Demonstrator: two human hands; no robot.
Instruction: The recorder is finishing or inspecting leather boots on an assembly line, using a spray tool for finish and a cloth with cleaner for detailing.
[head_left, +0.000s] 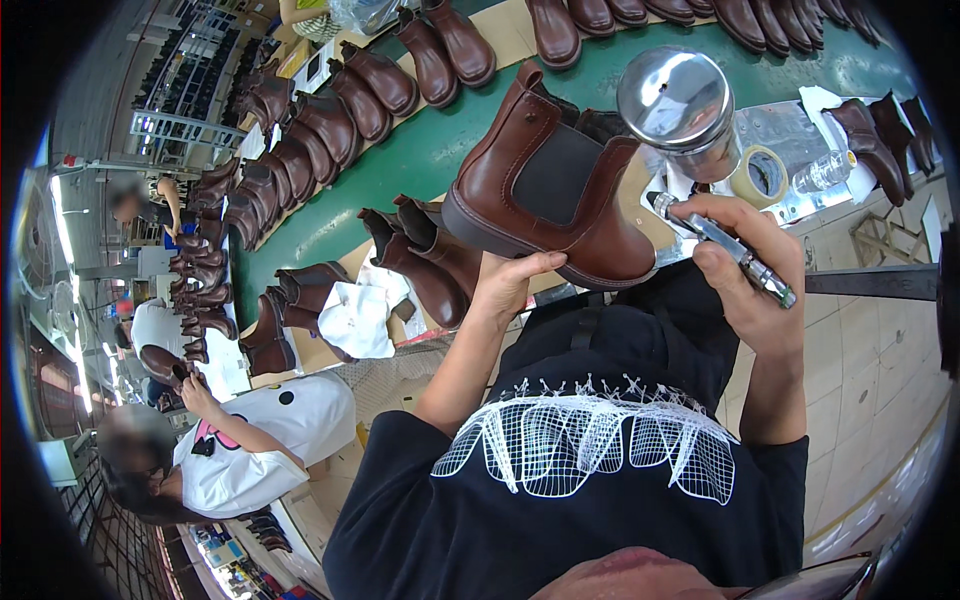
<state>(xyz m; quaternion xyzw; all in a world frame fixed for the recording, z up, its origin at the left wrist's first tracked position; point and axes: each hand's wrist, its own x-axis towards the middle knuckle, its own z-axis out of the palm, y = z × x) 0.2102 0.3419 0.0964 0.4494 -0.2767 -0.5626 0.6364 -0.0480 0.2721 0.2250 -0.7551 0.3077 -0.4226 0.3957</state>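
My left hand point(507, 287) grips a brown ankle boot point(600, 225) by its sole, thumb along the edge. The boot is tilted above the bench, its dark elastic side panel facing me. In my right hand point(755, 270) is a slim pen-like tool point(728, 243), silver and black with a green end. Its fingers close around the shaft, and the tip stands apart from the boot's toe. Behind the tool is a shiny metal canister point(676, 100) with a domed top.
A roll of tape point(760, 178) and a clear plastic bottle point(822, 172) lie at the right. Brown boots point(325, 130) line the green bench point(345, 210). A white cloth point(357, 318) rests near its front edge. At the left, a co-worker in a white shirt point(255, 440) handles another boot point(163, 362).
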